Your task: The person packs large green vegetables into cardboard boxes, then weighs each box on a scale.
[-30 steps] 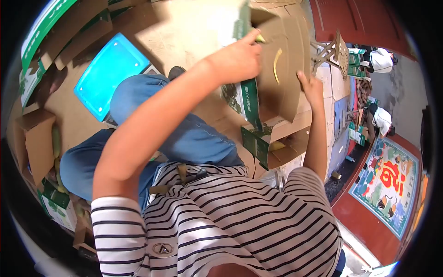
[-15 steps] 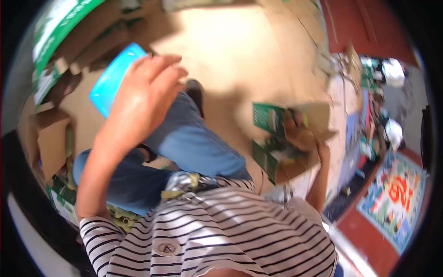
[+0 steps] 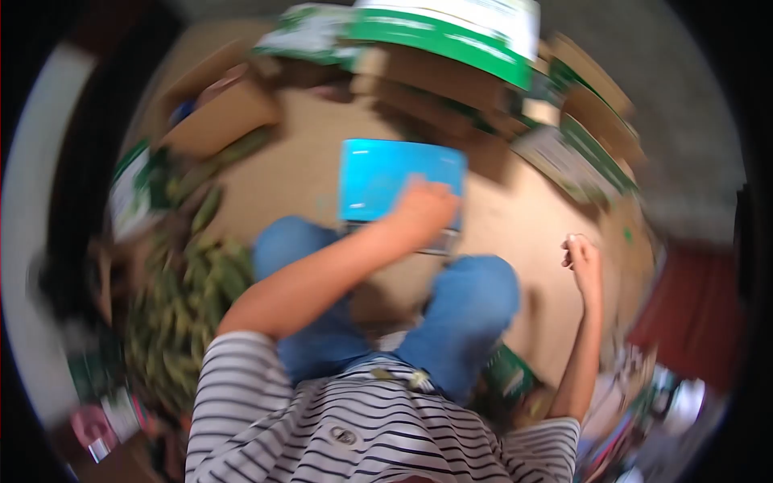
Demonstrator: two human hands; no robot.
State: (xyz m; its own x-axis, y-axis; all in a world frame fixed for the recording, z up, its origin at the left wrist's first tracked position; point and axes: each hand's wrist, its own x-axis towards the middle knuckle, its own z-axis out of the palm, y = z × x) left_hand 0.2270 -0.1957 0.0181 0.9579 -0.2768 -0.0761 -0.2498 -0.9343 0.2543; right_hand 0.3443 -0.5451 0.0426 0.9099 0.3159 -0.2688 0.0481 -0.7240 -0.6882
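A bright blue rectangular tray (image 3: pixel 374 173) lies on or just above the brown floor, in front of my knees. Dark and silvery parts show under its near edge. My left hand (image 3: pixel 427 211) reaches across from the left and is over the tray's right part; motion blur hides what its fingers do. Off to the right, above the brown floor, my right hand (image 3: pixel 583 256) is raised with curled fingers. Whatever it may hold is too small and blurred to name.
Long green produce (image 3: pixel 181 322) is heaped left of my legs. An open carton (image 3: pixel 221 121) stands at the upper left, a green-and-white box (image 3: pixel 451 32) at the top, and another open carton (image 3: pixel 576 161) at the upper right. A green box (image 3: pixel 507 374) sits beside my right thigh.
The view has swung left. The blue tray, earlier held up at an angle in my left hand, is now level before my knees. My right hand has come out of the open green box.
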